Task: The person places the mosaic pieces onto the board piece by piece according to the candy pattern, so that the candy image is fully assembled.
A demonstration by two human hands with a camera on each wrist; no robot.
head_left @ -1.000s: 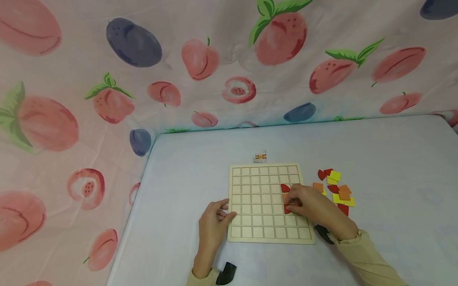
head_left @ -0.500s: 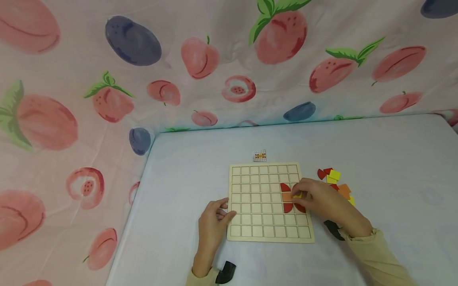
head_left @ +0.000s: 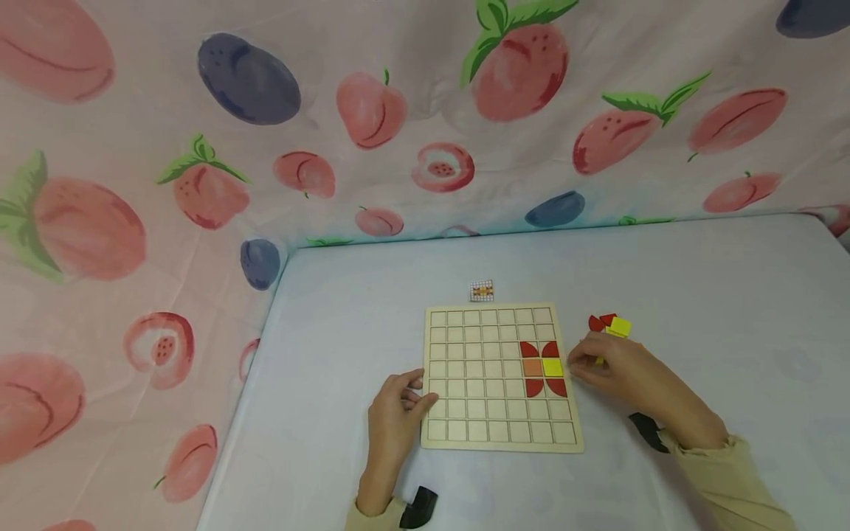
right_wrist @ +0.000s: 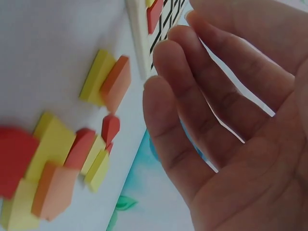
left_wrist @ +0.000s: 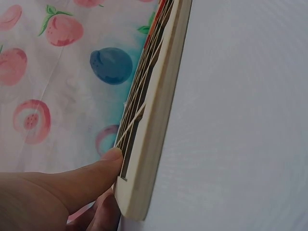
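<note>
A square wooden grid board (head_left: 474, 387) lies on the table. On its right side, four red quarter-circle tiles (head_left: 533, 387) surround an orange square tile (head_left: 532, 367) and a yellow square tile (head_left: 553, 366). At the board's left edge, my left hand (head_left: 393, 413) holds it, the thumb on the rim and the other fingers curled beside it; the left wrist view shows the thumb (left_wrist: 96, 173) there. My right hand (head_left: 614, 365) is just off the right edge, holding nothing. Its fingers look relaxed and slightly bent in the right wrist view, near several loose tiles (right_wrist: 55, 144).
Beyond the board lies a small pattern card (head_left: 482, 290). Loose red and yellow tiles (head_left: 620, 327) are on the table to the right, partly hidden by my right hand. A fruit-print cloth (head_left: 398, 169) hangs behind and at the left.
My right hand set a yellow square tile beside the orange one, released it, and moved right off the board. The left hand stays at the left edge.
</note>
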